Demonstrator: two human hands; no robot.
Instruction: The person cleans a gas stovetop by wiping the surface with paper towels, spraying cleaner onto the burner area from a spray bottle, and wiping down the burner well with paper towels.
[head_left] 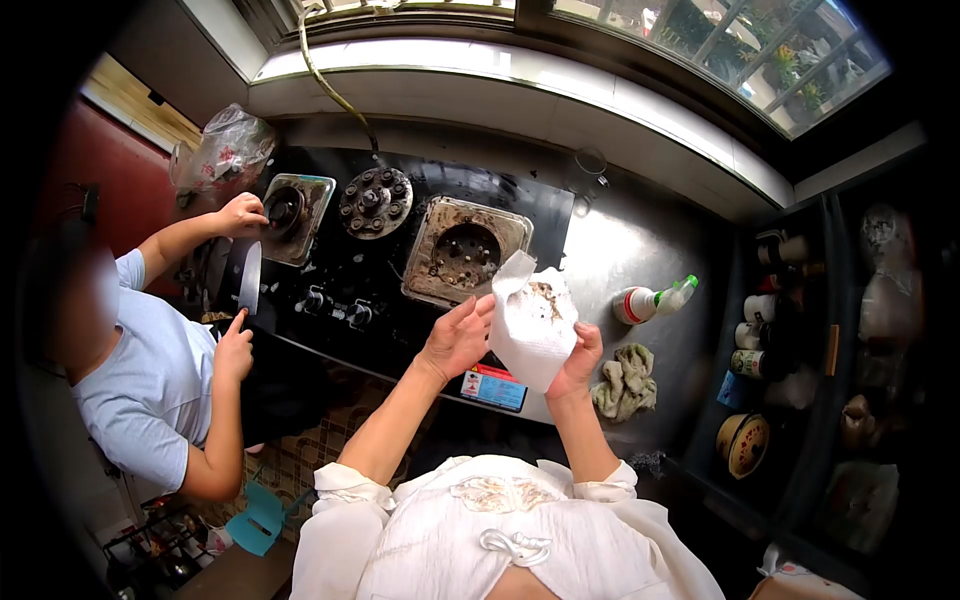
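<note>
My left hand (458,337) and my right hand (581,356) together hold a white paper towel (530,320) with brown dirt marks near its top. The towel hangs above the front edge of a black gas stove (400,290). Behind it lies a grimy metal burner tray (466,251) with its burner removed. My left hand grips the towel's left edge with the fingers spread. My right hand pinches the towel's lower right side.
Another person in a light blue shirt (150,385) stands at the left, one hand (241,213) on the left burner tray (290,212), the other (234,350) by the stove's edge. A spray bottle (655,300) and crumpled rag (625,380) lie on the steel counter (640,240) at right.
</note>
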